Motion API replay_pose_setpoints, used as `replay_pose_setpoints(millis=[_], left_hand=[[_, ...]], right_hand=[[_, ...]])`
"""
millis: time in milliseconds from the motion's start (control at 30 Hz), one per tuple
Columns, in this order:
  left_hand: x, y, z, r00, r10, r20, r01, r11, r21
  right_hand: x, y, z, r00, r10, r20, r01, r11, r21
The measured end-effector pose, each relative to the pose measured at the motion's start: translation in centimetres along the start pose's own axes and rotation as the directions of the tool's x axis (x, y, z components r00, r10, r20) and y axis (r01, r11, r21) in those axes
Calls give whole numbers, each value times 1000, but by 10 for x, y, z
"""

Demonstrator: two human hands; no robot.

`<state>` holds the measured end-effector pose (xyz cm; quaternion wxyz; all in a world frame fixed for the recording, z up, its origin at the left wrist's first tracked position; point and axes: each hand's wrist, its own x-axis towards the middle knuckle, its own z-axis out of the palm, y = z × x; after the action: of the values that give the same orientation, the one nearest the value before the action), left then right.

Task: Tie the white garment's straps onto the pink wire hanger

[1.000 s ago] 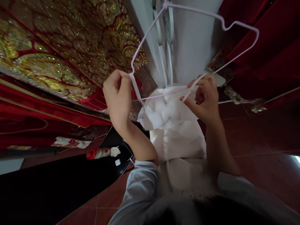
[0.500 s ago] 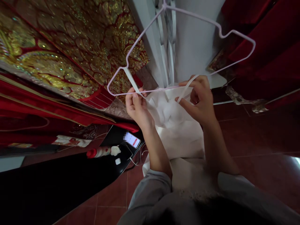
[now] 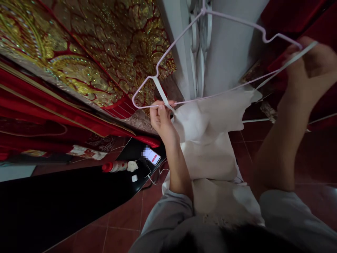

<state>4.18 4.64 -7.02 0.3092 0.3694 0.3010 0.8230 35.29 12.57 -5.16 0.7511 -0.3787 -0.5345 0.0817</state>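
A pale lilac wire hanger hangs in front of me from a white frame. A white garment droops below it. One white strap is looped over the hanger's left notch. My left hand pinches the garment's top edge at the foot of that strap. My right hand is raised to the hanger's right shoulder, closed on the other white strap and stretching it toward the right notch.
Red and gold embroidered garments hang at the left, dark red velvet at the right. A black tabletop at lower left carries a phone, a red-capped bottle and a charger cable. The floor is red tile.
My right hand rose and swung out to the right, pulling its strap up to the hanger's right shoulder. The left strap went onto its notch, and my left hand dropped to the garment's edge.
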Motion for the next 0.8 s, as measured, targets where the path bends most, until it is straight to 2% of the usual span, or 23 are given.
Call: replay_pose_setpoints(millis=[100,200,333,400,467,533,567,600,633,700,733,800], left_hand=[[0,1,1,1000,-5,-1,5,1000,28],[0,1,3,999,-19,-26,20,999,35],[-1,-1,3,997,-46,-54,49,997,57],[-2,-2,3,996,-68,-49,71,995,68],[-5,-3,3,996,-81,-29,83,993,87],[-7,-3,4,997,-70,-19,72,992,108],[-8,-3,5,998,-63,-19,65,991,120],[-9,-2,6,998,-55,-22,58,989,135],[-10,-1,7,999,-45,-26,48,987,151],[-11,0,8,999,-9,-30,15,984,176],[-11,1,8,1000,13,-29,-7,982,187],[-10,4,5,998,60,-21,-53,972,228]], right_hand=[[13,-19,11,983,-14,181,26,998,-63],[19,-41,22,946,-28,322,109,966,-235],[20,-62,28,902,15,432,190,884,-427],[15,-66,27,912,-80,403,258,875,-409],[1,-71,27,936,-236,260,321,875,-362],[-23,-78,32,945,-299,135,327,882,-338],[-38,-82,36,955,-261,141,293,901,-320],[-54,-86,41,953,-202,225,262,923,-283],[-70,-89,47,927,-108,360,208,945,-253],[-99,-92,60,868,22,496,82,979,-187],[-111,-91,66,851,76,520,14,986,-169],[-126,-89,76,862,155,483,-98,985,-142]])
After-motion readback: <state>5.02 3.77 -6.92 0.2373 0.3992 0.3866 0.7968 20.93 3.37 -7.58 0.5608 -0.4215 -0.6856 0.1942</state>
